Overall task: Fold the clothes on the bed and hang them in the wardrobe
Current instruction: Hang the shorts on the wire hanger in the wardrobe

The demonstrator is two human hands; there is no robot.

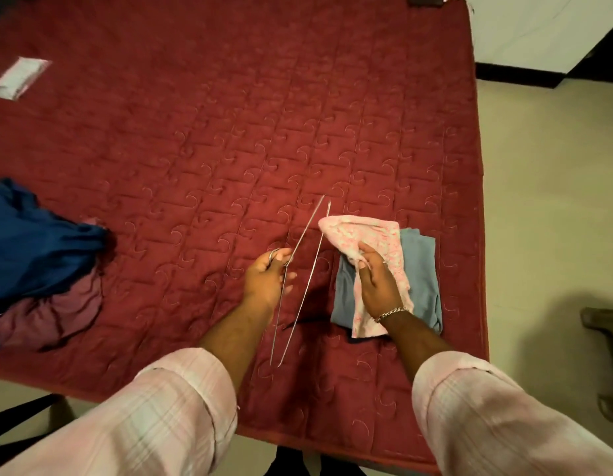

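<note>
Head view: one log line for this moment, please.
left hand: holds wire hanger | right hand: grips pink cloth over grey-blue garment | unfolded pile: bed's left

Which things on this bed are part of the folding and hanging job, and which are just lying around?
Part of the job:
wire hanger, in left hand
pink cloth, in right hand
grey-blue garment
blue and maroon clothes pile

Just lying about:
white packet

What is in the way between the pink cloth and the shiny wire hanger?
Nothing visible. The right hand grips the folded pink patterned cloth just right of the thin metal wire hanger, which the left hand holds above the red quilted bed. Only a small open gap separates them.
</note>
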